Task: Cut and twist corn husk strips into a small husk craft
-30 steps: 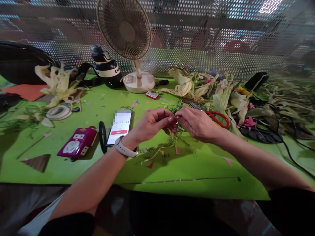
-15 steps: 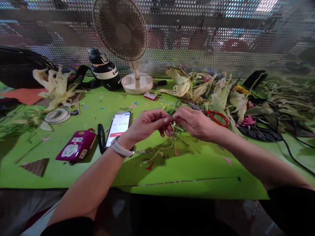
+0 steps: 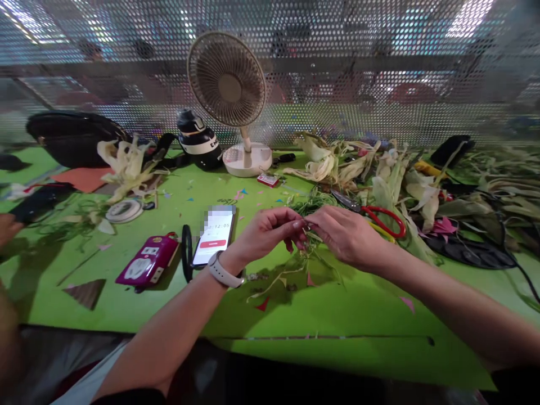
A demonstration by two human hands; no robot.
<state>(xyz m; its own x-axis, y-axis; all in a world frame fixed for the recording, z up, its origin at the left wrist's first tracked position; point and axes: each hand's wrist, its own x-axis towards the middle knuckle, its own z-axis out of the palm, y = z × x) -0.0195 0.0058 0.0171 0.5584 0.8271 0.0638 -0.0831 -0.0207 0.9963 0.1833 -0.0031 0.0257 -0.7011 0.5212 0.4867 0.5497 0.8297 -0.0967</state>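
My left hand (image 3: 276,233) and my right hand (image 3: 341,233) meet fingertip to fingertip over the green table. Both are closed in a pinch, and the small thing between the fingertips is too tiny to make out. Behind and below them lies a heap of thin green strands (image 3: 317,203), with a few loose strands trailing toward me. Red-handled scissors (image 3: 382,216) rest just beyond my right hand, blades pointing left. A phone (image 3: 215,239) showing a timer lies left of my left wrist, which wears a pale band.
A purple power strip (image 3: 149,261) sits left of the phone. Along the back stand a fan (image 3: 247,160), a black bottle (image 3: 201,143) and a black bag (image 3: 73,138). Dried corn husks (image 3: 386,174) pile up at right, near a cable. Another person's hand (image 3: 8,230) shows at far left.
The view has shifted, so the table things appear lower and further right. Another person's hand with a dark object has come into view at left. My hands keep their pinch together.
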